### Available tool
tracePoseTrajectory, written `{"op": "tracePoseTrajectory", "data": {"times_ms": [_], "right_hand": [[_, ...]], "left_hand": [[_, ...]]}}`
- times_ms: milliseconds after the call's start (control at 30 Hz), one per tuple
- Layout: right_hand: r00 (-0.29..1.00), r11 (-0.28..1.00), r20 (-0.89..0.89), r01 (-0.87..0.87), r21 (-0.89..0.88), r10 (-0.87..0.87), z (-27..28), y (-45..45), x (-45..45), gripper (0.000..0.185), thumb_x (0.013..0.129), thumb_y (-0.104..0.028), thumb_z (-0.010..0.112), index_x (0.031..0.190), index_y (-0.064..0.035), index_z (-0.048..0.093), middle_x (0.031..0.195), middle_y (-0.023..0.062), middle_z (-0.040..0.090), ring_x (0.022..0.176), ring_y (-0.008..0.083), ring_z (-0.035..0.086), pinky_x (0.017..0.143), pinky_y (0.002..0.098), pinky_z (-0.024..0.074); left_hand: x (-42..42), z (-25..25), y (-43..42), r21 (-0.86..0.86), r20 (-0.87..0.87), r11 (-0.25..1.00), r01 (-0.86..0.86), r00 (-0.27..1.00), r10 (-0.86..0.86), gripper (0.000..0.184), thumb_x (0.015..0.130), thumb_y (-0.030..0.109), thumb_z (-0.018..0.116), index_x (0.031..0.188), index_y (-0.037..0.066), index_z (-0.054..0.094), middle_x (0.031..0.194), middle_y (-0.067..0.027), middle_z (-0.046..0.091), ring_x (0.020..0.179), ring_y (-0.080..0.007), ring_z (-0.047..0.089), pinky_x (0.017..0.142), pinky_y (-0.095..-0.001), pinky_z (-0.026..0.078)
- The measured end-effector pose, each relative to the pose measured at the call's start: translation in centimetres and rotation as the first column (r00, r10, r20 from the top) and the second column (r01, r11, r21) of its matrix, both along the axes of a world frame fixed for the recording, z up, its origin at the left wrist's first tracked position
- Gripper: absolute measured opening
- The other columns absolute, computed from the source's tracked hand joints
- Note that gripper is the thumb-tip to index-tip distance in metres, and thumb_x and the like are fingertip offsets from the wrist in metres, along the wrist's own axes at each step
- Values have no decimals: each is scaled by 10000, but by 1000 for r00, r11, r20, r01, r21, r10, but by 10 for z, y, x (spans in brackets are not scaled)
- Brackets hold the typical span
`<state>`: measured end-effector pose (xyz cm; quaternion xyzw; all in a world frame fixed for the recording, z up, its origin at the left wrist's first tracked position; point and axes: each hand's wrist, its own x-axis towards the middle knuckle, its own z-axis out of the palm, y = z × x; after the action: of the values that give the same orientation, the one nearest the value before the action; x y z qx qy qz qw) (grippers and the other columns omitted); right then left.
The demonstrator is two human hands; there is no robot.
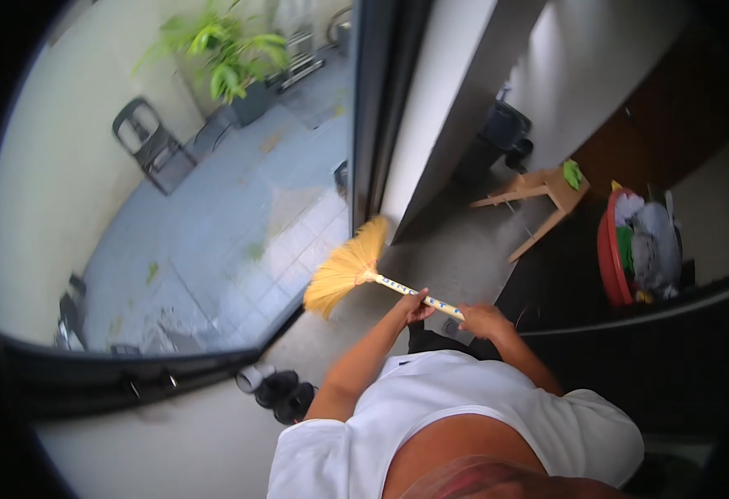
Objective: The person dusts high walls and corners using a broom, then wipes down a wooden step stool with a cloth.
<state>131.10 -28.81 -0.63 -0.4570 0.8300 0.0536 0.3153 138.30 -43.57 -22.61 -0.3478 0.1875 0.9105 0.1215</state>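
A soft broom [344,266] with a fan of yellow bristles and a pale, lettered handle is held across the front of my body. My left hand [419,307] is wrapped around the handle near its middle. Closer to the handle's end, my right hand [483,320] grips it too. The bristles point to the left, beside the foot of the white wall edge and the dark door frame [366,125]. Whether the bristles touch the floor, I cannot tell.
Beyond the doorway lies a tiled patio with a dark chair [150,141] and a potted plant [250,100]. To the right are a wooden stool [552,190] with a green cloth [572,175], and a red basin [609,249] of laundry. Dark round objects [280,389] lie at lower left.
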Motion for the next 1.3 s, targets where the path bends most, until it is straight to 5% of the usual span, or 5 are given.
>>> {"op": "tracePoseTrajectory", "data": {"times_ms": [400,700,933,1100,1300], "right_hand": [[-66,162,916,977,141,-396,-52,96,1,229,847,-117,601,1022,-65,462,623,11,460,449,83,429,360,226,351],[170,-160,977,969,-190,-132,137,69,-72,470,893,-98,505,1319,-154,315,667,5,445,417,36,369,341,177,311],[529,2,837,845,-534,-141,215,11,-159,443,901,-131,494,1300,-135,302,649,-18,398,439,36,357,363,196,306],[592,302,731,805,-511,-340,132,-24,-200,471,896,-191,519,1296,-98,286,657,3,447,444,75,401,374,245,338],[-56,325,936,929,176,-347,-35,32,-116,330,870,-113,517,1156,-64,361,613,1,423,422,76,401,357,240,338]], "left_hand": [[-11,16,-3,-488,-5,707,513,808,-589,485,870,434,548,1182,73,459,1007,-72,592,861,-195,602,755,-322,510],[-220,273,43,-650,-581,750,125,555,-596,886,871,564,447,1431,48,-5,1413,-159,280,1258,-275,360,1013,-436,315],[-307,485,28,-390,-908,825,-408,321,-270,329,938,311,464,1092,34,374,946,-130,558,714,-179,582,623,-282,493],[-313,395,-24,-471,-843,701,-535,508,-179,179,967,253,395,1018,91,339,685,-31,396,499,-112,427,397,-212,359],[-238,111,1,-354,-456,933,66,859,-234,289,918,330,504,962,94,342,739,-68,469,679,-220,556,624,-365,484]]}}
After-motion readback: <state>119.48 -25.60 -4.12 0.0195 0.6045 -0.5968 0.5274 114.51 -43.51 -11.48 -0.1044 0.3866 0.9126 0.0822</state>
